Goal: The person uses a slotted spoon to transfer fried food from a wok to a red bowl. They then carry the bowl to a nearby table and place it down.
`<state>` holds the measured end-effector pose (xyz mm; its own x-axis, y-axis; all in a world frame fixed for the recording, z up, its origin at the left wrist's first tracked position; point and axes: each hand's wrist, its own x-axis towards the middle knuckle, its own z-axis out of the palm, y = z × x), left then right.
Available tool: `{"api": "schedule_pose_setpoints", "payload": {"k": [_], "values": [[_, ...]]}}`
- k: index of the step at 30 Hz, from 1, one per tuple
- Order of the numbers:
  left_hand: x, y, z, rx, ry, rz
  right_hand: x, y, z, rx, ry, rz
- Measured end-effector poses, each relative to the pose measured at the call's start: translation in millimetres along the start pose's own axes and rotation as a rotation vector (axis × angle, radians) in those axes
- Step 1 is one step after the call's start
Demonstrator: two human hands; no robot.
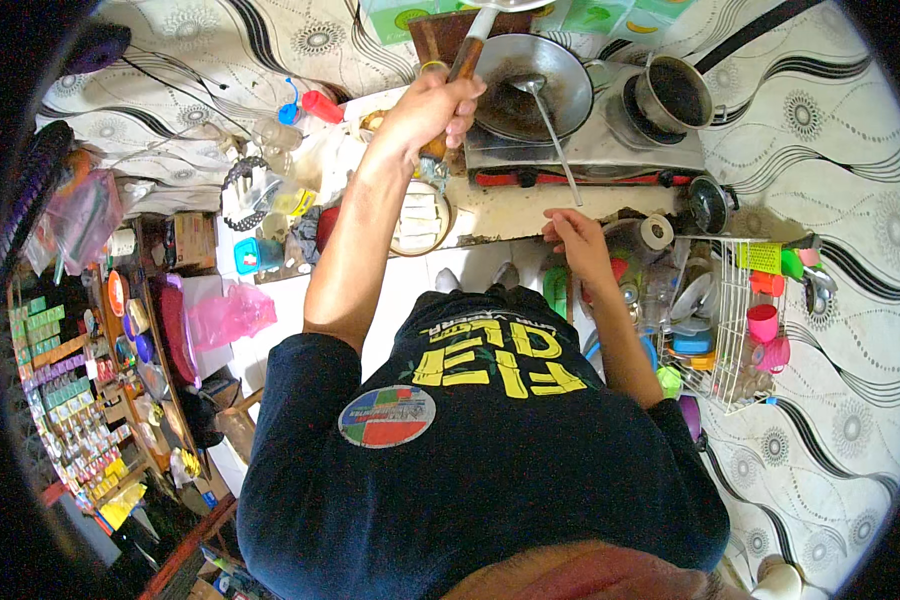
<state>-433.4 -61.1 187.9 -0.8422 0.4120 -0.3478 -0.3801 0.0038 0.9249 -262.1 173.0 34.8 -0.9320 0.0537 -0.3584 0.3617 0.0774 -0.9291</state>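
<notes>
My left hand (431,112) grips the brown wooden handle (466,58) of a metal-necked cooking utensil, raised over the left side of the wok. Its pale head (510,4) is partly cut off by the top edge. A dark-bottomed wok (495,101) sits on the left burner of a gas stove (592,159). In it rests a metal ladle (551,124), its handle reaching out past the stove front. Just below that handle's end hovers my right hand (581,244), loosely curled and holding nothing visible. Pale oblong pieces (420,214) lie on a round plate (446,232) below my left wrist.
A saucepan (675,94) occupies the right burner. Beside my right arm stands a wire dish rack (727,322) with cups and dishes. Jars, a blue tub (257,256) and a red bottle (322,106) crowd the left counter. A pink plastic bag (232,315) is lower left.
</notes>
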Motion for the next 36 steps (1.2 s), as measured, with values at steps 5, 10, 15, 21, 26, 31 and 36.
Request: {"api": "schedule_pose_setpoints", "payload": {"k": [5,10,15,21,26,31,36], "values": [[25.4,-103.0,-9.0,-0.095,-0.012,-0.111,-23.4,19.1,0.9,0.076,0.047,0.014],[45.9,-157.7,-21.7,-0.103,-0.031,-0.223,-30.9,25.3,-3.5,0.088,0.117,-0.004],[26.0,-61.5,-4.2,0.104,0.031,-0.079,-35.5,19.9,-21.6,0.066,0.226,-0.037],[9.4,19.9,-2.7,0.045,-0.071,0.091,-39.5,26.9,-20.8,0.075,0.224,-0.037],[11.2,-39.0,2.9,0.117,-0.008,0.07,-42.2,31.7,3.3,0.041,0.175,-0.014],[31.7,-155.6,1.2,-0.01,0.07,-0.145,-39.8,44.9,15.6,0.046,0.11,-0.081],[28.7,-146.0,-2.0,0.144,0.074,-0.104,-40.9,30.8,12.3,0.006,0.086,-0.074]]}}
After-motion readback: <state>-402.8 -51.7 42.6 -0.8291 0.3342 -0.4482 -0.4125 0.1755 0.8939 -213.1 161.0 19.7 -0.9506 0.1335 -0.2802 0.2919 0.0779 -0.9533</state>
